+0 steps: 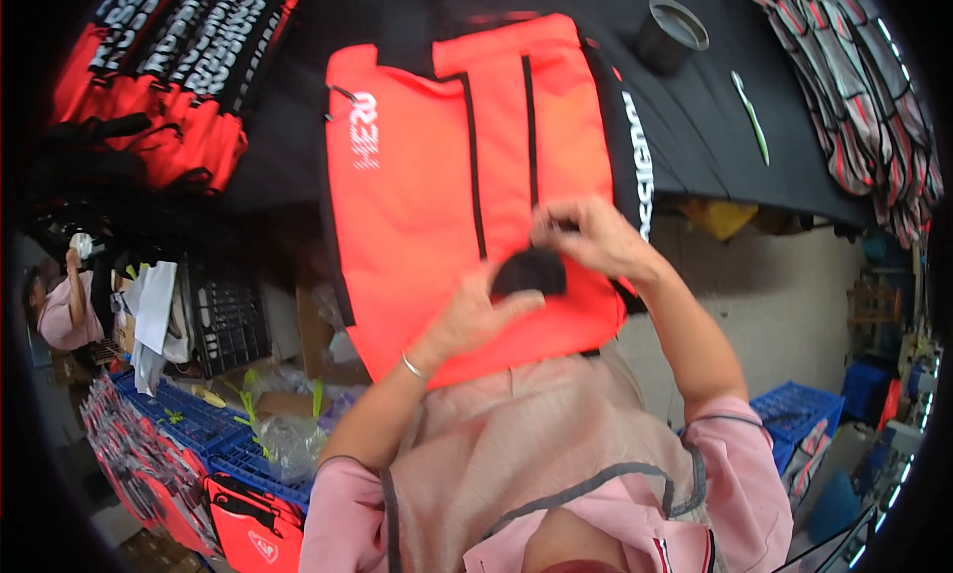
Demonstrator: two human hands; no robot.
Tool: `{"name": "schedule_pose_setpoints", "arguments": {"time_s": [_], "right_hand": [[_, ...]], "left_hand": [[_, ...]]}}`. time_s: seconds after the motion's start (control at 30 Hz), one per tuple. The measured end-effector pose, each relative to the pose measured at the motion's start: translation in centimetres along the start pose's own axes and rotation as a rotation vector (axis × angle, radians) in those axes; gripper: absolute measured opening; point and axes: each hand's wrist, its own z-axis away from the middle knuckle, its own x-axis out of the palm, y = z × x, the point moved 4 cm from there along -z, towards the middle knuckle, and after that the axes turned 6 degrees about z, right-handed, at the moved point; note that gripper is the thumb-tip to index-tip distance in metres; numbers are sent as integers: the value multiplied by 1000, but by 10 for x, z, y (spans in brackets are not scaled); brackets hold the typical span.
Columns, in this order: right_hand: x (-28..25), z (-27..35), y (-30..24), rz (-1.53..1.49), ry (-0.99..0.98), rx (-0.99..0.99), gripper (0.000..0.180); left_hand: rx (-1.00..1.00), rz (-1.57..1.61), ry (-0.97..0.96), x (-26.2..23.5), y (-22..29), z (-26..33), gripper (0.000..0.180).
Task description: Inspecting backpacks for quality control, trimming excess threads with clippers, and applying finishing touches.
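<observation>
A bright orange-red fabric bag panel (407, 206) with black edges and two long black strips lies across the table's edge, its near end over my lap. My left hand (465, 320) is at the panel's near part, its thumb along a small rounded black piece (531, 272) held there. Just above that piece, my right hand (601, 237) is closed in a pinch at the lower end of the right-hand black strip. Whatever sits between those fingertips is dark and too small to make out.
On the black-covered table (730, 166) stand a dark cup (670, 39) and a green-and-white brush (751, 121). Orange-black pieces (169, 86) are stacked at far left, grey ones (854, 86) at far right. Blue crates (799, 411) flank me. Another person (69, 300) is at left.
</observation>
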Motion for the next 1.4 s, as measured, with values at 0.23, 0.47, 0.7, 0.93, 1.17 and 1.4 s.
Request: {"name": "schedule_pose_setpoints", "arguments": {"time_s": [0.23,0.47,0.7,0.93,1.17,1.4], "right_hand": [[-53,-55,-29,-85,294,-72,22],[-55,-161,-36,-82,578,-162,20],[-48,-166,-18,158,696,-4,19],[-54,-178,-8,70,612,-15,17],[-90,-227,-46,-82,214,202,28],[-83,-336,-24,-39,487,270,30]], "left_hand": [[375,-570,-607,41,-47,0,60],[577,-466,-31,-70,89,-75,24],[804,-1427,407,-183,77,-111,31],[798,-1144,516,-186,62,-94,20],[896,-1089,606,-193,52,-87,21],[1022,-1030,631,-187,50,-92,19]]}}
